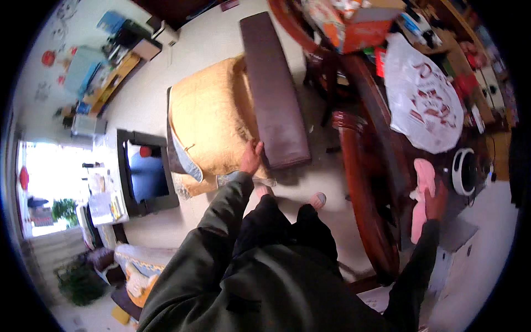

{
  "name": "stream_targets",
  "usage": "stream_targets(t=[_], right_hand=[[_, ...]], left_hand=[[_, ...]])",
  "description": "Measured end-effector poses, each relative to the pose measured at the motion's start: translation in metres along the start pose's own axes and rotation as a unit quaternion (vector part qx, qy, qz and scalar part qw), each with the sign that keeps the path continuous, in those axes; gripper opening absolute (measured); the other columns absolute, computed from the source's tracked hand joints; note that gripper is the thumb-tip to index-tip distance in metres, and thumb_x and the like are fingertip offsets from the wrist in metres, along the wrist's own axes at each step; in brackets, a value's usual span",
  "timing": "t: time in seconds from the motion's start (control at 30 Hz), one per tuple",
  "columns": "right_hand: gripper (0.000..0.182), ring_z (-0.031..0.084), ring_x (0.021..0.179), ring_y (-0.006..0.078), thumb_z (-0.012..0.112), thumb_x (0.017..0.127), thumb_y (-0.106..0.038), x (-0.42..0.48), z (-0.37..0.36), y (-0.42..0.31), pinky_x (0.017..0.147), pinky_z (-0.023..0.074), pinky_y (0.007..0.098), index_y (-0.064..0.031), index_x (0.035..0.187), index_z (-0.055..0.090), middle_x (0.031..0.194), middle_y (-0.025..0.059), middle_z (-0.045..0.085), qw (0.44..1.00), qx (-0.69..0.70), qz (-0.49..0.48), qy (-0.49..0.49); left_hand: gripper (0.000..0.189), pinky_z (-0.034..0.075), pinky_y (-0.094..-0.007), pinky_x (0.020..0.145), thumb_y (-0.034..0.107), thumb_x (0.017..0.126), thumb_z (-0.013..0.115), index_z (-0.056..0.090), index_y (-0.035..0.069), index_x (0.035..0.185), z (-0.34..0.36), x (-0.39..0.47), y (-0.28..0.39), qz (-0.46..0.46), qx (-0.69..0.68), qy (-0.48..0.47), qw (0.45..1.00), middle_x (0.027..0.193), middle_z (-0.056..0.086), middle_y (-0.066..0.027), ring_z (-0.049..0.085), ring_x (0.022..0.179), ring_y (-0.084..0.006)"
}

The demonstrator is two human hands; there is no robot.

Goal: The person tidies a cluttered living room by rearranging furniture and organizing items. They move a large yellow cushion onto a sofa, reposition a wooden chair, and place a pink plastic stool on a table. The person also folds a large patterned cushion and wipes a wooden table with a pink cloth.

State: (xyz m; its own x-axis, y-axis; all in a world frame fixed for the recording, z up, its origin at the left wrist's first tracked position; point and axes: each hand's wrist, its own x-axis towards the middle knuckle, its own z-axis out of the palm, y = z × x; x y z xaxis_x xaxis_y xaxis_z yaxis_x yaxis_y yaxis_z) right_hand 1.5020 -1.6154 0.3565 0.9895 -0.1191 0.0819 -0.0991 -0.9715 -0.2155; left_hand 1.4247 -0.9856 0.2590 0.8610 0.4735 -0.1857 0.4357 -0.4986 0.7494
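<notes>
My left hand is over the near corner of a tan quilted cover, beside a long dark brown padded bench top. Whether its fingers touch or grip the cloth, I cannot tell. The cover drapes over a low seat, with a blue-grey underside showing at one folded edge. On the far right, my right hand has its fingers at the middle of a pink soft cloth item, which narrows there. This item lies at the edge of a dark table, and its exact kind is unclear.
A white printed plastic bag lies on the cluttered table, near a round white-rimmed appliance. Dark red wooden chairs stand between me and the table. To the left are a black-framed stand and a cushioned seat.
</notes>
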Motion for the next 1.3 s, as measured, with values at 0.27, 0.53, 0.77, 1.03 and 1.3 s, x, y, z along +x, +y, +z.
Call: stream_targets(t=[0.27, 0.53, 0.77, 1.03, 1.3], right_hand=[[0.038, 0.051, 0.098, 0.0237, 0.055, 0.084, -0.015, 0.032, -0.086, -0.132, 0.087, 0.0388, 0.0324, 0.0001, 0.117, 0.046, 0.109, 0.0134, 0.052, 0.992, 0.087, -0.082, 0.024], [0.017, 0.053, 0.087, 0.0131, 0.049, 0.089, -0.012, -0.037, -0.052, -0.453, 0.079, 0.0423, 0.0249, -0.0007, 0.1, 0.055, 0.093, 0.0061, 0.056, 0.964, 0.21, -0.143, -0.078], [0.016, 0.053, 0.069, 0.0082, 0.05, 0.087, -0.013, -0.119, 0.143, -0.634, 0.063, 0.0448, 0.0217, -0.0016, 0.098, 0.055, 0.081, 0.0032, 0.056, 0.696, 0.4, -0.036, -0.596], [0.031, 0.055, 0.075, 0.0125, 0.053, 0.083, -0.016, -0.236, 0.344, -0.746, 0.067, 0.0446, 0.0253, 0.0017, 0.108, 0.052, 0.082, 0.0053, 0.058, 0.708, 0.313, -0.147, -0.616], [0.02, 0.05, 0.066, 0.0138, 0.051, 0.079, -0.016, -0.249, 0.364, -0.764, 0.058, 0.0419, 0.0309, 0.0027, 0.086, 0.056, 0.071, 0.01, 0.055, 0.727, 0.332, -0.191, -0.569]], left_hand=[[0.049, 0.045, -0.0394, 0.078, 0.035, 0.081, 0.057, 0.047, -0.001, 0.114, -0.049, -0.063, -0.186, -0.204, -0.076, -0.008, 0.976, 0.101, 0.058, -0.0246, 0.058, 0.091, -0.0337], [0.067, 0.041, -0.0436, 0.085, 0.039, 0.07, 0.068, 0.043, -0.004, 0.115, -0.145, -0.045, -0.273, -0.214, 0.026, 0.163, 0.963, 0.106, 0.053, -0.0256, 0.05, 0.1, -0.0387], [0.075, 0.04, -0.0443, 0.085, 0.038, 0.063, 0.071, 0.04, -0.003, 0.117, -0.188, -0.002, -0.296, -0.29, 0.082, 0.235, 0.924, 0.105, 0.051, -0.0246, 0.049, 0.099, -0.0397], [0.055, 0.043, -0.0453, 0.078, 0.03, 0.065, 0.069, 0.047, -0.002, 0.103, -0.2, 0.034, -0.304, -0.316, 0.079, 0.21, 0.922, 0.101, 0.052, -0.0239, 0.052, 0.089, -0.0391], [0.027, 0.044, -0.0473, 0.064, 0.024, 0.069, 0.061, 0.053, -0.001, 0.076, -0.19, 0.039, -0.329, -0.329, 0.126, 0.159, 0.922, 0.074, 0.058, -0.0223, 0.057, 0.07, -0.0401]])
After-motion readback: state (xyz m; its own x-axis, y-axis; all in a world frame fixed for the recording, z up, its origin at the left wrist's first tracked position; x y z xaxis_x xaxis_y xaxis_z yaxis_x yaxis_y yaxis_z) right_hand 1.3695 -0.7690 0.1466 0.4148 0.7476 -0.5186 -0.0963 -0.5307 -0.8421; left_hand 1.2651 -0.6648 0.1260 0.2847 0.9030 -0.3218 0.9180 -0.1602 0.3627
